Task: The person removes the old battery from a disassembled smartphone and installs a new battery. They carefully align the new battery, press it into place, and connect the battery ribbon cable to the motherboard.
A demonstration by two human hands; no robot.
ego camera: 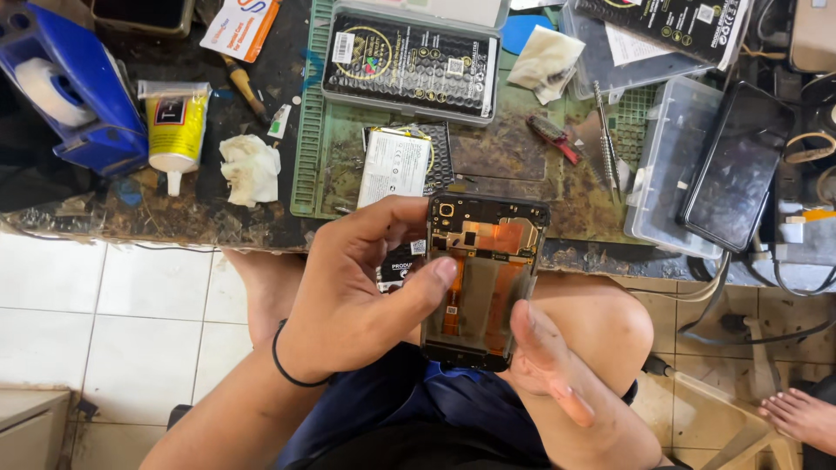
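Observation:
An opened phone (483, 278) with its back cover off shows a black frame, orange flex cables and an empty battery bay. My left hand (357, 296) grips its left edge, thumb pressed on the inside near the middle. My right hand (544, 361) supports its lower right corner from beneath, fingers stretched out. The phone is held over my lap, just in front of the workbench edge. A white battery (394, 165) lies on the green mat (305, 130) right behind the phone.
The cluttered bench holds a clear case of small parts (409, 61), a glue tube (174, 130), a crumpled tissue (250, 168), a blue tape dispenser (70, 87), red-handled pliers (553, 137), a screwdriver (607, 139) and a dark phone (736, 170) on a clear box. Another person's foot (801, 418) is at lower right.

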